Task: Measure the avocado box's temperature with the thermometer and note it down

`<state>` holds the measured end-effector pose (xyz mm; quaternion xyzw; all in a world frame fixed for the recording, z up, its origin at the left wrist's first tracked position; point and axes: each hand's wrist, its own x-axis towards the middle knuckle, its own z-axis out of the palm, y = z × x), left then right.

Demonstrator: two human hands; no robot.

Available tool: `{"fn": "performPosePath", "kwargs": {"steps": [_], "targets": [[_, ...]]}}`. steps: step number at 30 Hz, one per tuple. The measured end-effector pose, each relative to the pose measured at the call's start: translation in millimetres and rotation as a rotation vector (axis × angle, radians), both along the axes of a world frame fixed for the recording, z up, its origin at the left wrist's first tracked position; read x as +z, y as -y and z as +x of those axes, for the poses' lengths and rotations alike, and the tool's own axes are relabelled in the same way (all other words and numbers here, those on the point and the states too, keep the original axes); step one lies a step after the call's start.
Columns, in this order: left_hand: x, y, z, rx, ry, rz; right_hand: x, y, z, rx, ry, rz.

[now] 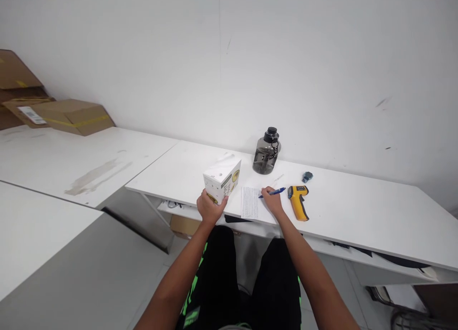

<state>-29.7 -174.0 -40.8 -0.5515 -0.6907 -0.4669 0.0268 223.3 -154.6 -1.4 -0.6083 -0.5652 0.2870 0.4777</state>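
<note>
Head view: you sat at a white table (358,215), smooth top, set along a plain off-white wall (322,72) with a few scuffs. An open shelf (318,246) ran under the top. More white tables (150,143) stood to the left, one with a grey-brown smear; brown cardboard boxes (77,117), yellow tape, sat at their far end by the wall. Floor (332,272) was pale tile.

The white box (222,177) was over the table, left of the paper (249,202). Its plain top faced up, its avocado-printed side faced right, and its longer top edge ran away from you, slanting right. Your left hand (212,207) was wrapped round its lower near end, thumb toward the printed side. Your right hand (272,199) was closed round a blue pen (274,192), long axis roughly crosswise, tip end left by the paper's right edge; couldn't tell if it touched. The paper lay flat, long side running away from you, covered in small lines.

Box had flat faces, square corners. Behind the paper stood a see-through grey bottle (265,155), black cap. Right of your right hand lay a yellow-and-black gun-shaped tool (298,203), handle toward you; beyond it, a small dark bluish object (307,176), too small to identify.
</note>
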Motion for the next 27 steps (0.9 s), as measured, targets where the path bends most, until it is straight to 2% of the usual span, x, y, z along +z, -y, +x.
{"fn": "performPosePath", "kwargs": {"steps": [14, 27], "targets": [[-6.3, -3.1, -1.6, 0.011, -0.042, 0.080, 0.4, -1.1, 1.1, -0.002, 0.008, 0.010], [-7.5, -3.2, -1.7, 0.027, -0.060, 0.092, 4.0, 1.3, -0.7, -0.025, 0.022, 0.017]]}}
